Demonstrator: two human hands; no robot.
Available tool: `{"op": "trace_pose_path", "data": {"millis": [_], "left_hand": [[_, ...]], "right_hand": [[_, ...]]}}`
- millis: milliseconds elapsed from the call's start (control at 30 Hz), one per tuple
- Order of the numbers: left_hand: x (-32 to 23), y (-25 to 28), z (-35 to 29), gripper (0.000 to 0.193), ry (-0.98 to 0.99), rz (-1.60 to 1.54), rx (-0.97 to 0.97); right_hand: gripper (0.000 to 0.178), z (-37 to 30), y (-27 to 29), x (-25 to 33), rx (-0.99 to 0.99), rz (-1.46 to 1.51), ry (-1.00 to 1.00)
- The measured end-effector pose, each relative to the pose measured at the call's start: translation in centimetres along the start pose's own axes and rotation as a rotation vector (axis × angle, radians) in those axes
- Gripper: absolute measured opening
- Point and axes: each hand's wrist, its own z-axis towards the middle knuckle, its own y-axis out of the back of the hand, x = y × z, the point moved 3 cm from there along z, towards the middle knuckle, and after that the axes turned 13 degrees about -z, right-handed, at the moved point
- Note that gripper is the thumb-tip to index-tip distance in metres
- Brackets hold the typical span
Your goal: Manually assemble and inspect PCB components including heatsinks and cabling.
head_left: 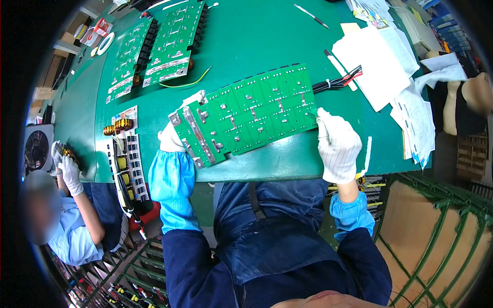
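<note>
A long green circuit board (257, 114) is tilted in front of me above the table's near edge, its soldered side facing up. Broad silvery solder strips run across its left end. My left hand (171, 138), in a white glove, grips that end from beneath; most of its fingers are hidden under the board. My right hand (339, 149), in a striped white glove, has its fingertips pinched together at the board's right edge. Black and red wires (337, 82) come out from the board's far right corner.
Two similar boards (172, 43) lie at the back left, with a yellow-green wire (190, 82) beside them. Another board (127, 159) with coils sits at the left table edge. Papers (372, 66) and a pen (311, 16) lie right. A co-worker (77, 215) sits at left holding a coil.
</note>
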Motion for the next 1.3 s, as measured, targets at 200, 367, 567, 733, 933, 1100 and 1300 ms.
{"op": "trace_pose_path", "data": {"millis": [200,367,567,733,933,1100,1300], "left_hand": [[0.0,0.0,0.4,0.038,0.009,-0.048,0.009],[-1.2,0.6,-1.2,0.038,0.001,-0.092,0.027],[-1.7,1.2,-2.1,0.039,0.007,-0.128,0.050],[-1.2,0.9,-0.7,0.039,0.010,-0.166,0.065],[-1.7,1.8,-1.6,0.040,0.027,-0.206,0.079],[-4.8,4.7,-8.5,0.040,0.033,-0.241,0.099],[-3.1,2.4,-3.7,0.041,0.065,-0.276,0.102]], "right_hand": [[0.019,0.0,-0.4,-0.6,-0.046,0.082,-0.163],[0.016,-0.4,-1.6,-1.0,-0.042,0.189,-0.227],[0.016,1.5,-1.7,-0.3,0.022,0.509,-0.518],[0.016,3.0,-1.7,-1.0,-0.011,0.413,-0.360],[0.016,3.6,-2.7,-2.1,-0.050,0.337,-0.438],[0.033,2.0,-3.4,-2.7,0.196,0.944,-0.703],[0.034,1.1,-5.2,-1.4,0.403,1.203,-0.776]]}}
